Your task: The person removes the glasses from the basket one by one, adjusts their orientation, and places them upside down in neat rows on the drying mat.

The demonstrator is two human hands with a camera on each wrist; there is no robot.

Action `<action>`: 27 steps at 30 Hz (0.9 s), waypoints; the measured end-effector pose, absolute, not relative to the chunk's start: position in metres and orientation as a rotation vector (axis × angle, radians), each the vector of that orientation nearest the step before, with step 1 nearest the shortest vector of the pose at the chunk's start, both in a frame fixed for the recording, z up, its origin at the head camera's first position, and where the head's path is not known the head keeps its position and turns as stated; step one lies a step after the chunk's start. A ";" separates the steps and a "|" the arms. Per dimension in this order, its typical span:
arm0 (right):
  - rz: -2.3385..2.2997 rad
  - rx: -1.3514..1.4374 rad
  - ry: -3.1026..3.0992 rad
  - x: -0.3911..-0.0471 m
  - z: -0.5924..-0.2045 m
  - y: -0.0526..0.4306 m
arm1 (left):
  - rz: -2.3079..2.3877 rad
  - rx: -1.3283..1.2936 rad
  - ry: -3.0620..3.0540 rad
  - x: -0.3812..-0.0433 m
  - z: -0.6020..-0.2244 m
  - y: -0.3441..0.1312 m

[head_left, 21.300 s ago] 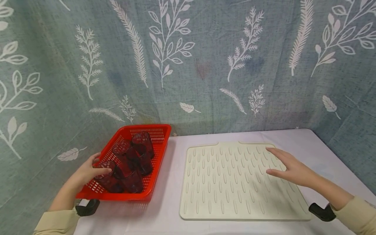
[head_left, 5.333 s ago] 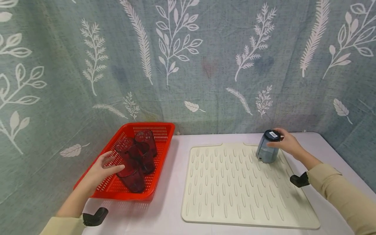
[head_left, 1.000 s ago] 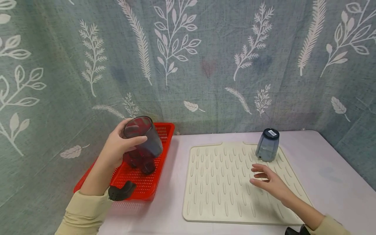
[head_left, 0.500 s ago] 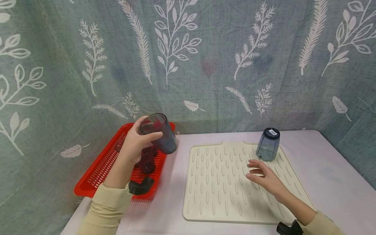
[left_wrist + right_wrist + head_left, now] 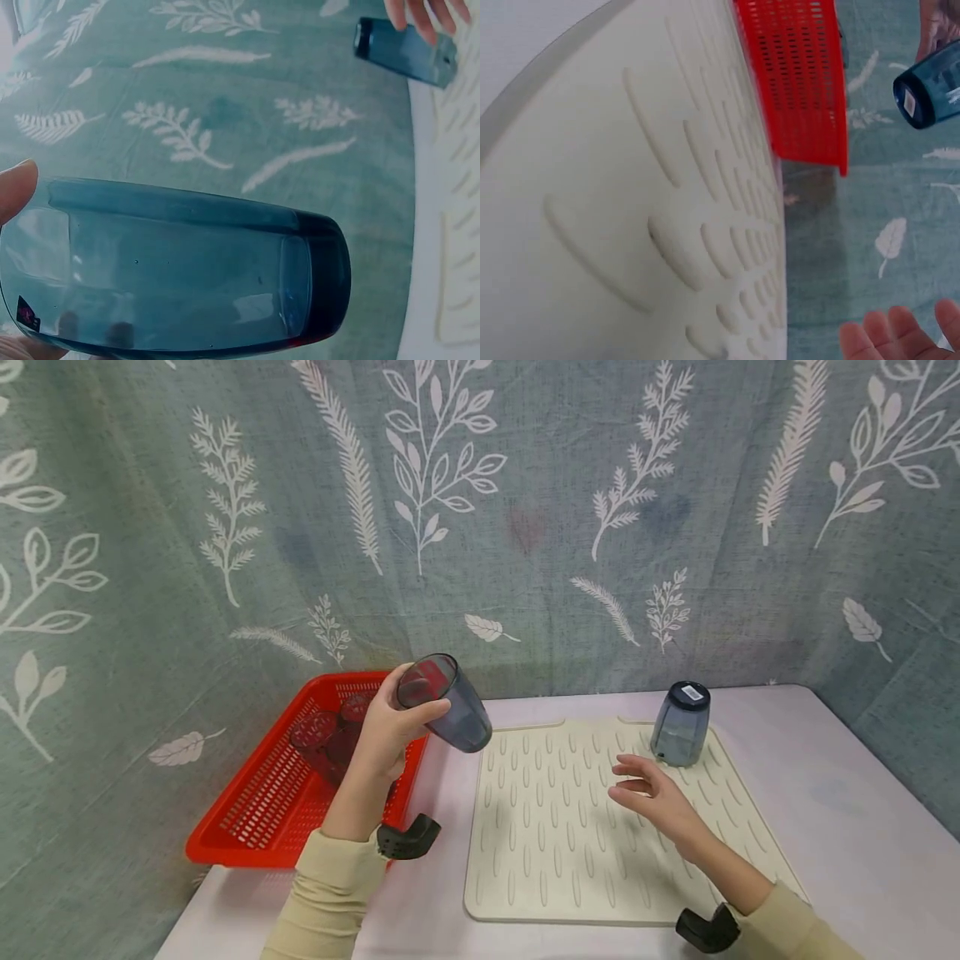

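Note:
My left hand grips a blue-grey drinking glass in the air between the basket and the mat. The glass tilts, mouth up toward the hand and base down to the right; the left wrist view shows its clear side and a thumb at the rim. My right hand hovers over the cream drying mat, fingers loosely bent and holding nothing. A second glass stands upside down at the mat's far right corner, beyond the right hand. Several glasses lie in the red basket, partly hidden by my left arm.
The basket stands left of the mat on a white-covered table, with a gap between them. A leaf-patterned curtain closes off the back and sides.
Earlier, the right hand set a glass upside down on the mat and let go. The left hand has since lifted another from the basket and carried it right; the right hand drifts left.

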State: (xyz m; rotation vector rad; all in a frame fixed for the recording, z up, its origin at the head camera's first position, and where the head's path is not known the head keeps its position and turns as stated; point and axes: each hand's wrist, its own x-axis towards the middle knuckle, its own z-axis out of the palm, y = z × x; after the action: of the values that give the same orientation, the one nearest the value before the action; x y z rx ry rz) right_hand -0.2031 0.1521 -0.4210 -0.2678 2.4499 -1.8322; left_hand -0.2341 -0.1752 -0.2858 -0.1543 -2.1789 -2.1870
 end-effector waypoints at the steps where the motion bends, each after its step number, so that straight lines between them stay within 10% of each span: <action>1: -1.842 -0.276 2.439 -0.204 -0.421 0.151 | -2.198 -0.156 -2.169 -0.234 -0.287 -0.173; 27: -1.953 -0.228 2.314 -0.218 -0.423 0.134 | -2.385 -0.053 -1.937 -0.238 -0.317 -0.122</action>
State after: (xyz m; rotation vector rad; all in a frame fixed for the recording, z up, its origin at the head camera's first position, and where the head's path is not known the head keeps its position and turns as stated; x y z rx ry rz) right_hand -0.2181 0.1344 -0.4226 -0.2282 2.3143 -1.9533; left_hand -0.2382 -0.1222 -0.3172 -0.0535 -1.9368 -2.3846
